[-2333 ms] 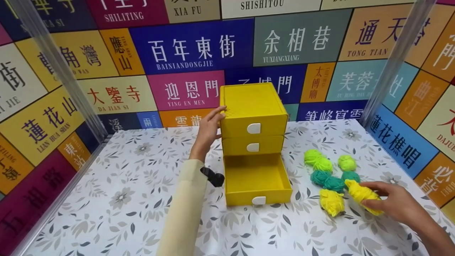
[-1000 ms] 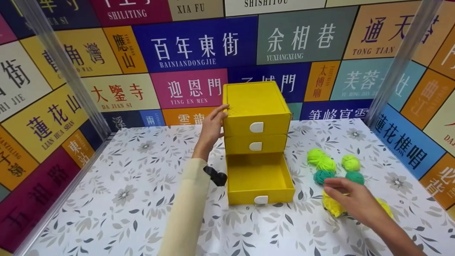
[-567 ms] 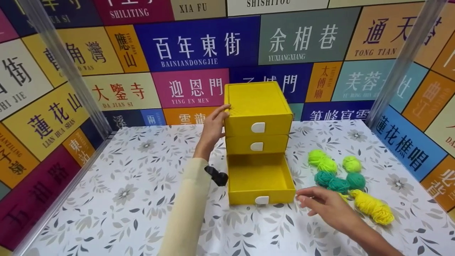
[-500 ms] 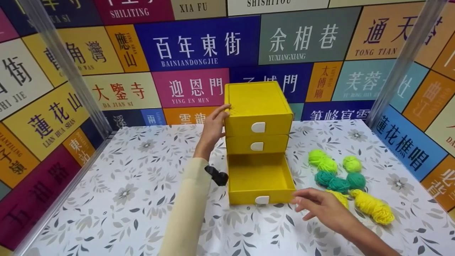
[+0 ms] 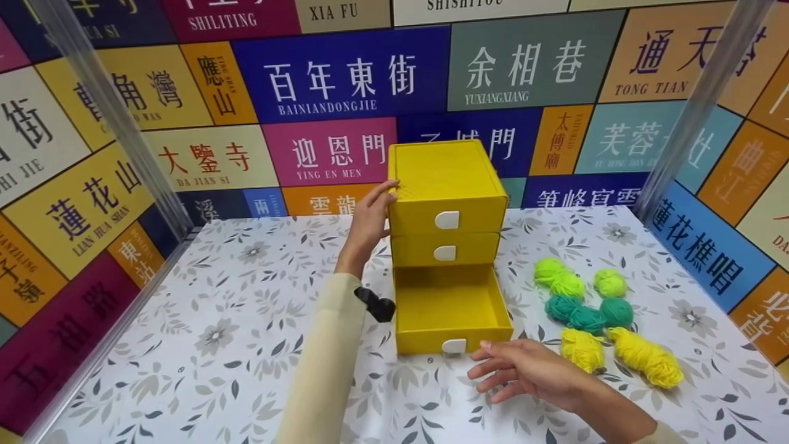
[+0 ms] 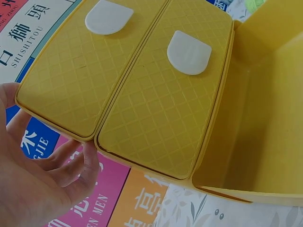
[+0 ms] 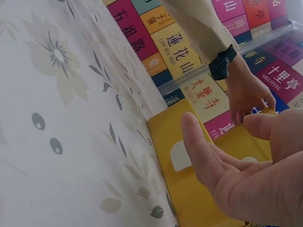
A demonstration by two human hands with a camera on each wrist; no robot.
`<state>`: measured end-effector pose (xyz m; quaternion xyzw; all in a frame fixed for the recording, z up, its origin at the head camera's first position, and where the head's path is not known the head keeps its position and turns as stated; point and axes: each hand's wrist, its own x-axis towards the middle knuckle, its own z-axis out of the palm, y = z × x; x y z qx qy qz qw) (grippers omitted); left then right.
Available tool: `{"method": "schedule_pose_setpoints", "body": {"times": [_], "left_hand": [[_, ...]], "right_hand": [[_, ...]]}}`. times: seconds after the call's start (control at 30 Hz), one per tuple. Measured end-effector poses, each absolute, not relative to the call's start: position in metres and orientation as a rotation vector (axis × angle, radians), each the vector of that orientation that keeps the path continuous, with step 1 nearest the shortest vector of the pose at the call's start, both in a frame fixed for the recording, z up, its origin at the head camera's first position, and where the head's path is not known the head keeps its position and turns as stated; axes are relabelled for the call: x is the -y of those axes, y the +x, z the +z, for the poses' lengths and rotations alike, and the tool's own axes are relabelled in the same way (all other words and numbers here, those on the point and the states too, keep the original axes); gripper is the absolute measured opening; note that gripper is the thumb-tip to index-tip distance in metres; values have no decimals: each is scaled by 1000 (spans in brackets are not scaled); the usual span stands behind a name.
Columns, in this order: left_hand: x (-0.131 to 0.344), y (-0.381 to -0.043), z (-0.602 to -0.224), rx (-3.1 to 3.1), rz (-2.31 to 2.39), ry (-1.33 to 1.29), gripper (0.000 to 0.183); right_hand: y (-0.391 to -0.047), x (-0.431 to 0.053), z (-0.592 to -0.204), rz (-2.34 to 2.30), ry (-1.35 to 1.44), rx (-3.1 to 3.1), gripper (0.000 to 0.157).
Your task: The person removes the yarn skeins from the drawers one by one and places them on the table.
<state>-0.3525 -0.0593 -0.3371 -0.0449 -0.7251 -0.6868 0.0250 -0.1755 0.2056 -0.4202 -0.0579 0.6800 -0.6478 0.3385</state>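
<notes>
A yellow drawer unit [image 5: 447, 172] stands mid-table, its bottom drawer [image 5: 453, 308] pulled out with nothing inside. At the unit's upper left edge my left hand [image 5: 368, 222] holds on with bent fingers; the left wrist view shows those fingers [image 6: 87, 165] against its side. My right hand [image 5: 524, 373] hovers by the bottom drawer's white pull tab [image 5: 454, 346], holding nothing, fingers loosely bent. Right of the unit lie yellow yarn balls [image 5: 647, 357], teal yarn balls [image 5: 585, 319] and lime yarn balls [image 5: 566, 285].
The tabletop [image 5: 203, 382] has a white leaf-patterned cover. Behind it rises a wall [image 5: 339, 74] of coloured name signs. Clear upright posts [image 5: 696, 105] stand at the back corners. The middle drawer [image 5: 407, 250] and the top one are closed.
My right hand has let go of the yellow yarn, moved left past the other balls and come to the open drawer's front. The left hand stays at the unit.
</notes>
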Motion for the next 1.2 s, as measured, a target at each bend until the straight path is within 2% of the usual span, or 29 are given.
{"method": "schedule_pose_setpoints", "body": {"times": [0.5, 0.9, 1.2], "left_hand": [[60, -354, -337, 2244, -2117, -141, 36], [58, -355, -339, 2233, -2129, -136, 36], [60, -354, -339, 2220, -2132, -146, 37]], "right_hand": [[-190, -182, -447, -1816, -47, -1588, 75], [-196, -172, -463, -1952, 3, -1511, 63], [-198, -167, -466, -1999, 13, -1506, 62]]}}
